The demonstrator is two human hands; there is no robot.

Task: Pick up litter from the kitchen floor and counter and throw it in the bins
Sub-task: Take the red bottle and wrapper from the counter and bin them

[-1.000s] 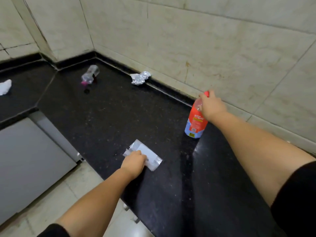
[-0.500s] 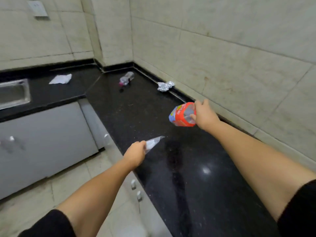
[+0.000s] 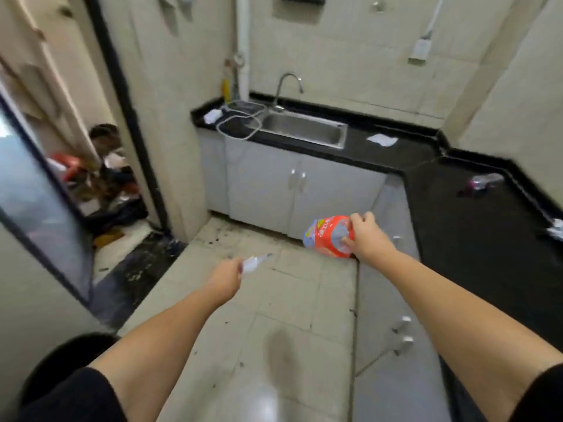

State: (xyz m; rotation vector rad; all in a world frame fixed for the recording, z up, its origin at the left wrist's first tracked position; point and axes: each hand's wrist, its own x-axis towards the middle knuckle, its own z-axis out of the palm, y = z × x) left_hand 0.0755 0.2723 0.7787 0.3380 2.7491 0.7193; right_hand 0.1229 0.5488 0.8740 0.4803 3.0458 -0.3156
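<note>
My right hand (image 3: 367, 239) grips a plastic bottle with a red label (image 3: 327, 236), held on its side over the floor beside the counter. A white wrapper (image 3: 254, 263) sticks out of my left hand (image 3: 225, 278), held out over the tiled floor. On the black counter (image 3: 487, 245) lie a clear bottle with a pink cap (image 3: 484, 181), crumpled foil (image 3: 556, 228) at the right edge, a white paper (image 3: 382, 139) right of the sink and another white scrap (image 3: 212, 115) at the far left end.
A steel sink (image 3: 304, 129) with a tap sits in the counter ahead, above grey cabinet doors (image 3: 274, 190). A doorway at the left opens onto a heap of bags and rubbish (image 3: 100, 184). The beige tiled floor (image 3: 274, 315) is dirty near the cabinets.
The view has swung left from the counter toward the sink and the doorway. Both hands, each still holding its item, have moved off the counter and now hang over the floor.
</note>
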